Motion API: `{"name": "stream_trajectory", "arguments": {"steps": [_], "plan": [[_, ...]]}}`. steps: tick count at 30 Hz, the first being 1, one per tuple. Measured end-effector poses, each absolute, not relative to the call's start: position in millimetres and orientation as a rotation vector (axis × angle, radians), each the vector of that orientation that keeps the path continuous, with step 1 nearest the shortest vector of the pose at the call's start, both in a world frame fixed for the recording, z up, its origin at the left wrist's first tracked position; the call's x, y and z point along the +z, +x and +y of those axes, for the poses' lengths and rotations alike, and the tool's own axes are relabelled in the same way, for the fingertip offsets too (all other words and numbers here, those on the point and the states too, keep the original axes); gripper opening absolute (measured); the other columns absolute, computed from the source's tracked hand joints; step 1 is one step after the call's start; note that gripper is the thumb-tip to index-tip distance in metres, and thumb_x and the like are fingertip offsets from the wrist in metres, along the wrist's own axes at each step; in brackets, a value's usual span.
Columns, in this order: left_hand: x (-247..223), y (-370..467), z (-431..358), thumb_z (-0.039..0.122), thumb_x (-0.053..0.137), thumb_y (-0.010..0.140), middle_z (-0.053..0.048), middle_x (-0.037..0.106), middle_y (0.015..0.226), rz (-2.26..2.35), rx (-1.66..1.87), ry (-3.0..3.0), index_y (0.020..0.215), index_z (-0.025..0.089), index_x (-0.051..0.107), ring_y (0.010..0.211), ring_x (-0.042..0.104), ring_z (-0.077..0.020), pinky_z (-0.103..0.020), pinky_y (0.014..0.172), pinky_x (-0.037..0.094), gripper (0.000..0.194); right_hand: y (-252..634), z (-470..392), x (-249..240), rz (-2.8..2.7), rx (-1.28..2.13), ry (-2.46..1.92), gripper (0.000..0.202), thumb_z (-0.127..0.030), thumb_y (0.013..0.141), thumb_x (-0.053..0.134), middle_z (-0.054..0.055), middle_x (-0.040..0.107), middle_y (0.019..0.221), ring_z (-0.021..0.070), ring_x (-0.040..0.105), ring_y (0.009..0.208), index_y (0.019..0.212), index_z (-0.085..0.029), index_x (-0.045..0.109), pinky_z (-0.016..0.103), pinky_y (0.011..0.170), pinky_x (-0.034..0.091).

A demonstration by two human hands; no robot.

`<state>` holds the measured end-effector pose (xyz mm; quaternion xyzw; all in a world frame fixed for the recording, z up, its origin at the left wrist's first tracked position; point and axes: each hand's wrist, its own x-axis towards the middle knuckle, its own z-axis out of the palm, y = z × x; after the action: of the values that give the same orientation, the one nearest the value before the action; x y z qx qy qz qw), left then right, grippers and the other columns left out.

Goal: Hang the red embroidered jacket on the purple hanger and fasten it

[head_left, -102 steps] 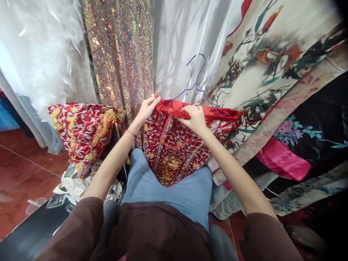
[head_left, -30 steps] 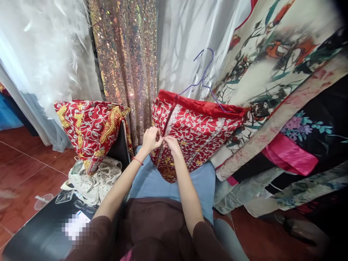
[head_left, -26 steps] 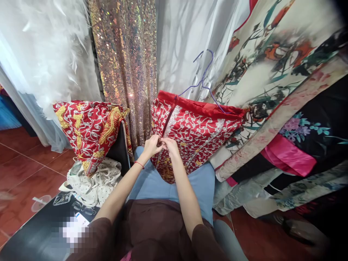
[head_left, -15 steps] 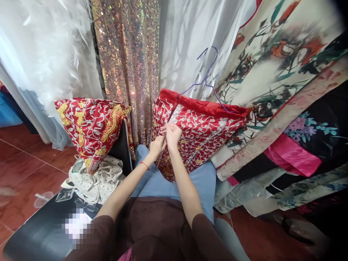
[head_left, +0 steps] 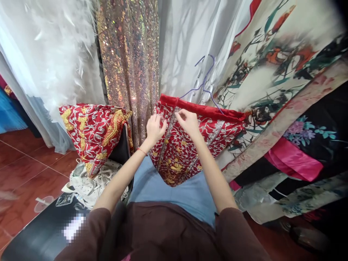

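A red embroidered garment [head_left: 190,141] hangs on a purple wire hanger [head_left: 202,85], its front seam running downward between both hands. Left hand [head_left: 154,127] and right hand [head_left: 187,121] pinch its cloth near the top, beside a sequinned curtain [head_left: 127,65].

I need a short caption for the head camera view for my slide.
Both hands, left and right, pinch the front seam of a red embroidered garment hanging on a purple wire hanger.
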<state>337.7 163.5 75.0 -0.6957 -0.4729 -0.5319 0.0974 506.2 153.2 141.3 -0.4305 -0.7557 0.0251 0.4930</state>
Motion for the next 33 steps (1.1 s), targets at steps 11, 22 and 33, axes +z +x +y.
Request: {"name": "stream_trajectory", "arguments": {"steps": [11, 22, 33], "plan": [[192, 388, 248, 0.061, 0.055, 0.085, -0.011, 0.068, 0.078, -1.810, -1.623, -2.299, 0.074, 0.015, 0.067, 0.111, 0.057, -0.0335, -0.049, 0.106, 0.027, 0.048, 601, 124, 162, -1.921, -0.500, -1.227, 0.021, -0.030, 0.091, 0.049, 0.006, 0.066, 0.082, 0.0168, 0.057, 0.073, 0.077, -0.020, 0.060, 0.027, 0.061, 0.037], [132, 378, 204, 0.030, 0.054, 0.090, -0.004, 0.073, 0.104, -1.053, -2.414, -1.958, 0.095, 0.022, 0.071, 0.101, 0.064, -0.0190, -0.037, 0.101, 0.041, 0.019, 573, 135, 115, -1.948, -0.372, -1.263, 0.021, -0.031, 0.093, 0.048, 0.006, 0.066, 0.087, 0.0179, 0.058, 0.079, 0.079, -0.020, 0.060, 0.027, 0.061, 0.038], [41, 309, 164, 0.016, 0.041, 0.077, -0.002, 0.074, 0.088, -1.275, -1.465, -2.706, 0.065, 0.023, 0.067, 0.102, 0.063, -0.0215, -0.044, 0.108, 0.032, 0.029, 699, 101, 162, -1.935, -0.930, -1.457, 0.035, -0.036, 0.086, 0.056, 0.020, 0.053, 0.122, 0.0341, 0.045, 0.115, 0.115, -0.017, 0.062, 0.045, 0.092, 0.038]]}}
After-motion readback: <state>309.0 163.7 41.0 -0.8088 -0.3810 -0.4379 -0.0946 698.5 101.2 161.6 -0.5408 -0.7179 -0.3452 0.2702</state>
